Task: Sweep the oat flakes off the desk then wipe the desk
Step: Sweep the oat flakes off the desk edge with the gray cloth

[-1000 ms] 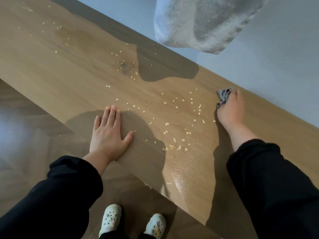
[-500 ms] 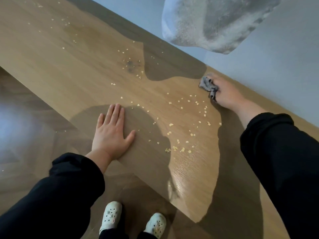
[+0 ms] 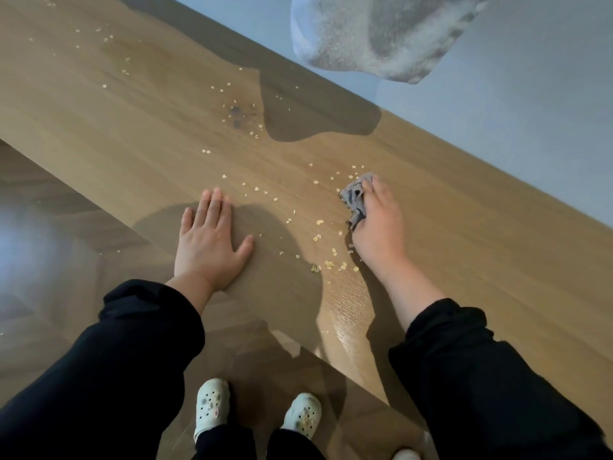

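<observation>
A wooden desk [image 3: 132, 134] runs diagonally across the view, strewn with oat flakes [image 3: 320, 239]. Most flakes lie between my two hands, and more are scattered toward the far left. My right hand [image 3: 378, 224] grips a small grey cloth [image 3: 355, 197] and presses it on the desk top, just right of the flakes. My left hand [image 3: 209, 244] rests flat on the desk near its front edge, fingers straight and spread. A dark smudge [image 3: 236, 115] marks the desk farther back.
A pale wall [image 3: 530, 144] borders the desk's far edge, with a grey-white fuzzy mass [image 3: 374, 31] hanging above it. The wood floor [image 3: 49, 260] lies below the front edge, where my white clogs [image 3: 212, 406] stand. A few flakes lie on the floor.
My right hand has pulled the cloth from the desk's far edge by the wall back toward me, into the flakes. My left hand has stayed flat in place.
</observation>
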The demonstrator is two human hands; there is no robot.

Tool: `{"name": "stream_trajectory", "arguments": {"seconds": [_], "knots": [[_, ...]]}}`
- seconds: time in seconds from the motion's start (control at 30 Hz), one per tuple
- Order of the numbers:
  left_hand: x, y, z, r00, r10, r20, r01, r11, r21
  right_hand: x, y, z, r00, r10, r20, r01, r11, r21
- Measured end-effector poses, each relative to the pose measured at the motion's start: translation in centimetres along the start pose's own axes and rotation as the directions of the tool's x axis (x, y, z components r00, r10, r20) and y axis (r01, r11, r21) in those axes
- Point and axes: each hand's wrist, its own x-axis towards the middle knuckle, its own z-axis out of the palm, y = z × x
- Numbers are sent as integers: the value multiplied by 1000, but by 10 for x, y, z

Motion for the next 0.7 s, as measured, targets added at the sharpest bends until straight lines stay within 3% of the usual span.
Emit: {"name": "stream_trajectory", "arguments": {"seconds": [0.07,0.13,0.23,0.3,0.37,0.47,0.53,0.6,0.7], "knots": [[0,0,0,1000,1,5,-2,1000,11,3,10,-4,1000,1,5,-2,995,99],[1,0,0,1000,1,4,-1,1000,10,12,34,-14,991,100,-92,-84,984,158],[1,0,1,1000,-1,-1,1,1000,0,31,66,-29,941,270,-204,-277,961,-4],[0,0,1,1000,-1,-11,1,1000,-7,53,71,-33,938,291,-186,-307,950,-63],[0,0,1,1000,2,-7,-2,1000,-3,74,60,-30,963,233,-133,-241,969,-49],[0,0,0,1000,2,-18,-2,1000,-13,85,26,-19,999,-14,-43,16,999,34],[-1,0,0,1000,2,-18,-2,1000,-12,76,14,-13,979,-195,66,192,981,36],[0,0,0,1000,4,-13,-4,1000,-15,70,22,-18,958,-240,155,242,970,3],[-1,-1,1,1000,5,-26,-6,1000,-18,82,47,-32,975,-207,81,211,977,-38]]}}
